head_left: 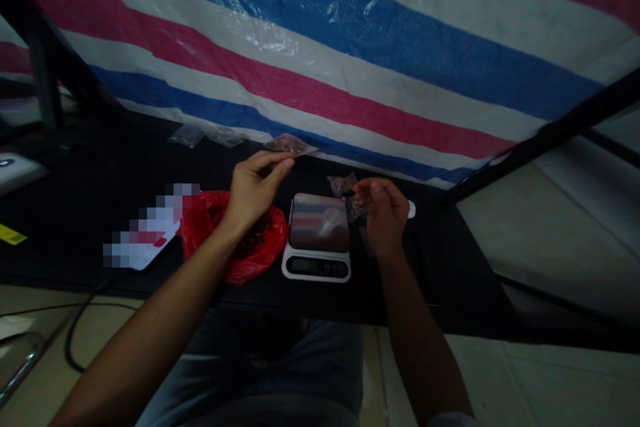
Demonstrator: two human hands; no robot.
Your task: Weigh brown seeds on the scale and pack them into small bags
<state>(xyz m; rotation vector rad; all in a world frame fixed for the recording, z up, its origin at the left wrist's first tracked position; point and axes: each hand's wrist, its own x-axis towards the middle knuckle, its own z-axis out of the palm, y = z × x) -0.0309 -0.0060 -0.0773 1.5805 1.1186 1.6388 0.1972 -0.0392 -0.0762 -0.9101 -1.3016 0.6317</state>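
My left hand [257, 187] reaches over a red plastic bag and pinches the edge of a small clear plastic bag [287, 142] with brownish bits inside. The open red plastic bag [200, 213] holds dark brown pieces. My right hand [385, 210] has its fingers curled together beside small filled plastic bags [343, 185]; whether it grips one is unclear. Between my hands stands a white digital scale [316, 267] with a metal plate. A small clear scoop or cup [331, 220] appears to lie on that plate.
Flat clear bags [187, 135] lie at the back of the black table [150, 160]. A pixelated white object [150, 233] is left of the red bag. A striped plastic sheet [320, 73] hangs behind. A yellow label [11, 235] is far left.
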